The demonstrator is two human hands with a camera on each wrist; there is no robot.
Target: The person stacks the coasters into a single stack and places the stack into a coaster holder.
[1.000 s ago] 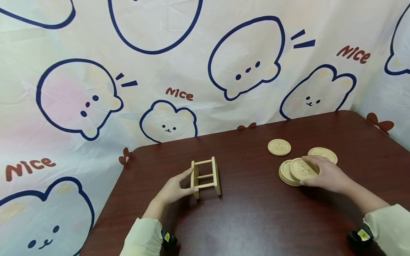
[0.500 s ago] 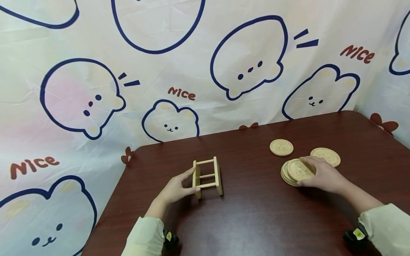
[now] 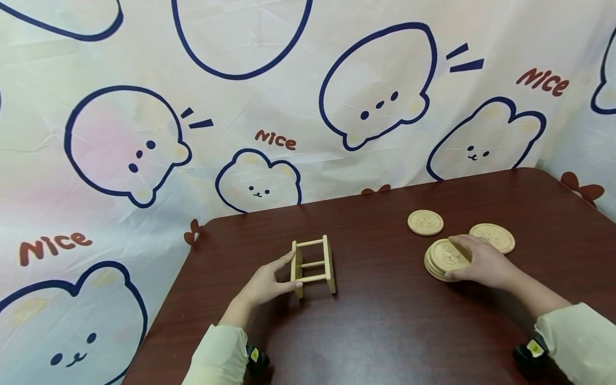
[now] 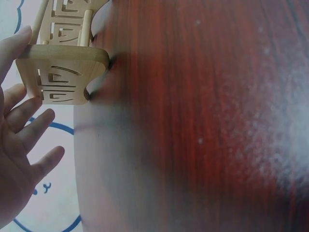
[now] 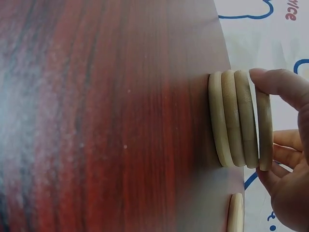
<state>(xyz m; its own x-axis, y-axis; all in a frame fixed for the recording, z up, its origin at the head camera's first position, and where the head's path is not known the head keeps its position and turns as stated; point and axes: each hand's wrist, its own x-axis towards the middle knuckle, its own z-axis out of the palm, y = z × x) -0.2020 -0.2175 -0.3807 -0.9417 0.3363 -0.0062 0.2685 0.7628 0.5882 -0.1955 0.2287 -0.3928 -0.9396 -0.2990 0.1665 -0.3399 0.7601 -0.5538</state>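
Observation:
A small light-wood coaster rack (image 3: 312, 278), two cut-out side panels joined by dowels, stands on the left part of the table. My left hand (image 3: 264, 282) holds its near-left panel by the ends, between thumb and index finger; the other fingers spread free in the left wrist view. With my right hand (image 3: 487, 261) I pinch a round wooden coaster (image 5: 264, 130) by its edge. It sits just over a stack of three coasters (image 5: 232, 121), a thin gap showing between them in the right wrist view. The held coaster's engraved face is up.
Two more coasters lie flat on the dark red-brown table (image 3: 366, 321): one behind the stack, a single coaster (image 3: 425, 222), and another coaster (image 3: 493, 238) beyond my right hand. A cartoon-printed cloth (image 3: 337, 176) hangs behind the table's far edge.
My right hand has moved the held coaster a little left, so it covers more of the stack. The left hand and rack stay put; the head view has shifted slightly.

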